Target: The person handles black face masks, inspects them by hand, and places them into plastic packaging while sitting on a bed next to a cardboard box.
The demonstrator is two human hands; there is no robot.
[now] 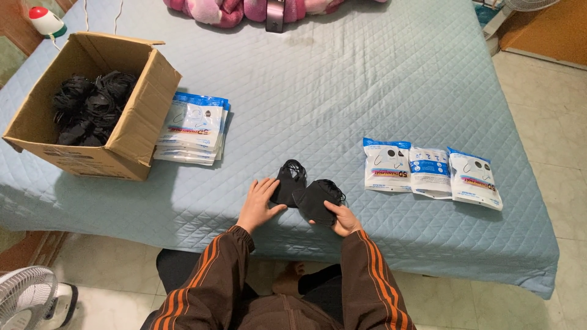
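I see a wide bed covered by a quilted blue-grey sheet filling most of the view. At its far left stands an open cardboard box with a heap of black masks inside. Just right of the box, touching its side, lies a stack of flat white-and-blue packets. Well to the right, three more packets lie side by side in a row. At the far edge I make out a pink bundle of cloth.

Near me, at the bed's edge, my left hand lies flat with fingers spread, its thumb pressing on a black mask resting on the sheet. My right hand is grasping a second black mask by its near edge; this one overlaps the first mask's right side.
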